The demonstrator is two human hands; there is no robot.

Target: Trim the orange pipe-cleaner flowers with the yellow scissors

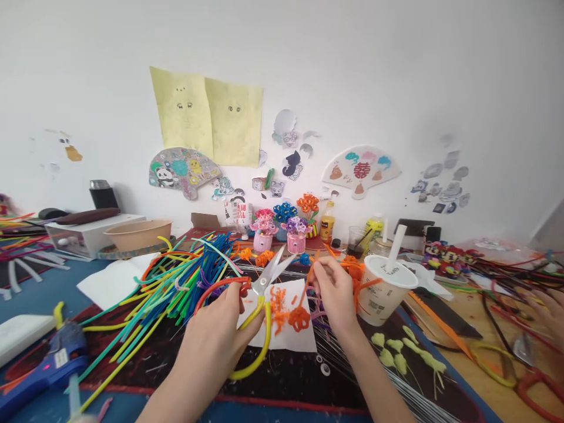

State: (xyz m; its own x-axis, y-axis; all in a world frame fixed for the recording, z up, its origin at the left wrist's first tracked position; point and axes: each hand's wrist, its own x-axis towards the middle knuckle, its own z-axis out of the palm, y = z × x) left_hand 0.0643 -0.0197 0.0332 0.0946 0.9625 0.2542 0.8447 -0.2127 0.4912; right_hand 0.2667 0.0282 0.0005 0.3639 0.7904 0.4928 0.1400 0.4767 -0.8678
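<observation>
My left hand (224, 323) is closed round the red and yellow handles of a pair of scissors (268, 278), whose blades point up and stand apart. My right hand (335, 288) pinches an orange pipe cleaner (309, 283) between thumb and fingers. An orange pipe cleaner flower (299, 318) hangs just below that hand, apparently joined to the strand. Beneath both, a white sheet of paper (286, 342) carries scattered orange fuzz clippings (278, 305).
Left lie a bundle of coloured pipe cleaners (194, 288) and a blue glue gun (57, 364). A lidded drink cup (381, 294) stands close beside my right forearm. Potted pipe cleaner flowers (296, 235) line the back. Another person's hand (546, 311) is at far right, near other scissors (541, 388).
</observation>
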